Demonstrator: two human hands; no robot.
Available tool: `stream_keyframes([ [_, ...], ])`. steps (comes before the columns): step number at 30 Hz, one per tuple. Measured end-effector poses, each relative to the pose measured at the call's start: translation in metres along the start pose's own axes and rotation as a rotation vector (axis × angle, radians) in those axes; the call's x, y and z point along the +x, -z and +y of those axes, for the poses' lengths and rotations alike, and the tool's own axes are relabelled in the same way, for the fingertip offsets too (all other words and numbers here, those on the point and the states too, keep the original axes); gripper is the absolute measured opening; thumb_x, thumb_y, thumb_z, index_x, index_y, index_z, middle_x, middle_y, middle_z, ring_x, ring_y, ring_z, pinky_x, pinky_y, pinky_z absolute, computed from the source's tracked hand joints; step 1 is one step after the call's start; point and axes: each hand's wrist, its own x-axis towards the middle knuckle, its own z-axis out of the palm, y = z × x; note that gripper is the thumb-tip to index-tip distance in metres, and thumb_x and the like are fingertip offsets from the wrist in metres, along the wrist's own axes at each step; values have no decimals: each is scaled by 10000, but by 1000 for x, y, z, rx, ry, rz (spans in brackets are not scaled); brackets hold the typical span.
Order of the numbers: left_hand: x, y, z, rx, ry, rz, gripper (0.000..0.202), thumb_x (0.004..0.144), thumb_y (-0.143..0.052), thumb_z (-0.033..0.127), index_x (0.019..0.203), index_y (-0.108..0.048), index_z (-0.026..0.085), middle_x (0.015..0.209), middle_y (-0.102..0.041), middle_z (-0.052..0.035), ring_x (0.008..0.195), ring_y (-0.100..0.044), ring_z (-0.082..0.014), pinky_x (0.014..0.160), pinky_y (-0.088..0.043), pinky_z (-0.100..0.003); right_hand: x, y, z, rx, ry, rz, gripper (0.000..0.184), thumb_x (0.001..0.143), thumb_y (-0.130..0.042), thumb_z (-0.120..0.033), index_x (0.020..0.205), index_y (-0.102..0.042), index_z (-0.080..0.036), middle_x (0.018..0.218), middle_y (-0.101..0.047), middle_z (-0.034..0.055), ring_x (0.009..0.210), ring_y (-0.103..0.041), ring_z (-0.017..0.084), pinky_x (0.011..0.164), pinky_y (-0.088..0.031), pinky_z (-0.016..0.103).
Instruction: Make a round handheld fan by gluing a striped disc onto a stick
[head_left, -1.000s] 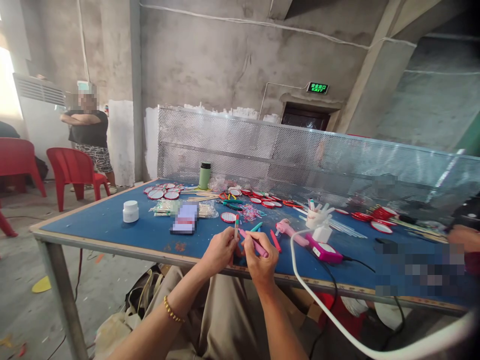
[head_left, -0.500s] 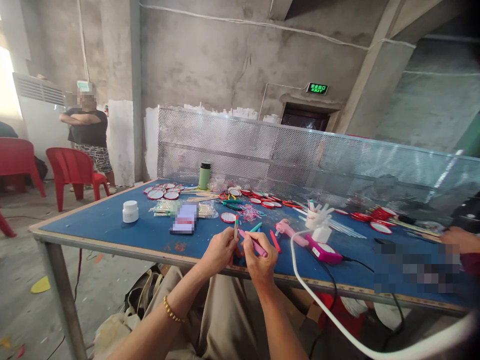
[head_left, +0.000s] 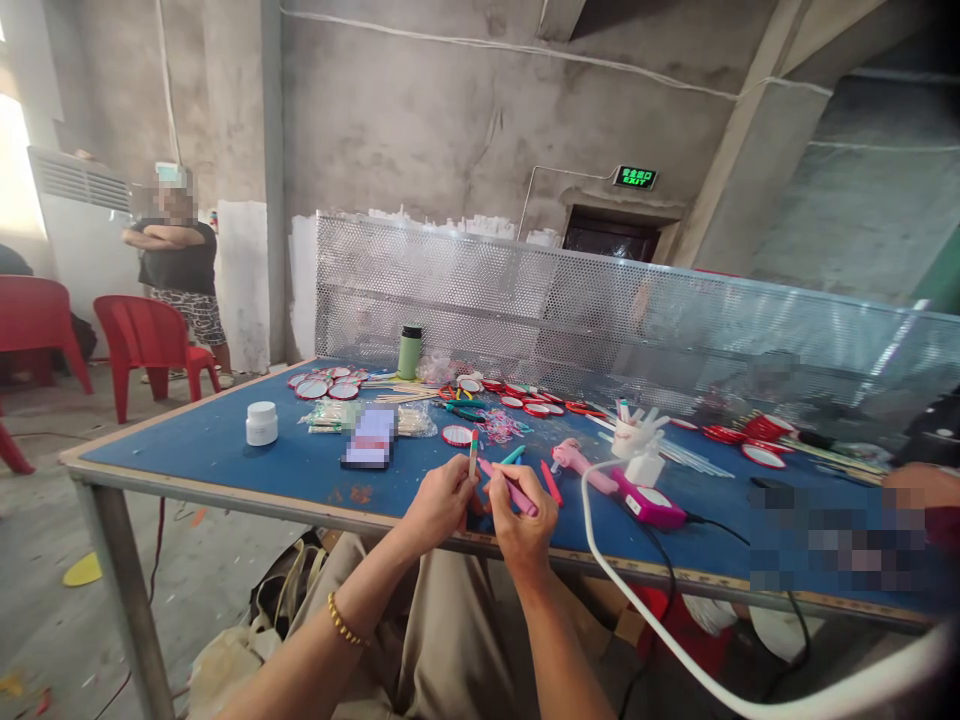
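Note:
My left hand (head_left: pixel 439 503) is closed around a thin wooden stick (head_left: pixel 472 452) that stands upright, with colour marks near its top. My right hand (head_left: pixel 521 515) grips a pink marker (head_left: pixel 510 486) like a pen, its tip pointing toward the stick. Both hands hover at the near edge of the blue table (head_left: pixel 225 440). More markers, red (head_left: pixel 551 481) and teal (head_left: pixel 513 455), lie just beyond my fingers.
A pink glue gun (head_left: pixel 622 483) with a black cord lies to the right, beside a white cup of sticks (head_left: pixel 631 432). Red-rimmed round discs (head_left: pixel 322 384), a white jar (head_left: pixel 261 422) and a green bottle (head_left: pixel 409 352) sit farther back. A person stands at the far left by red chairs (head_left: pixel 146 340). Another person's hand (head_left: pixel 919 483) rests at the right edge.
My hands have barely moved, still holding stick and marker together. The other person's hand at the right edge shifted slightly.

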Motion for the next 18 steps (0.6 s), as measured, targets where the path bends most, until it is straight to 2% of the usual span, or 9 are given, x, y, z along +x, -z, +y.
stream_keyframes([
  [9,0,0,2,6,8,-2,208,940,-408,341,778,-459,220,627,-668,16,432,-524,-111,524,-379,-219,0,0,0,-17,-2,9,95,917,-566,-207,879,-651,-190,703,-699,10,554,-649,127,547,-530,237],
  [18,-1,0,2,1,15,-6,236,950,-412,381,788,-469,219,627,-659,24,420,-526,-110,529,-388,-223,1,1,0,-27,0,-2,101,919,-566,-222,869,-650,-194,690,-694,4,552,-645,126,542,-525,234],
])
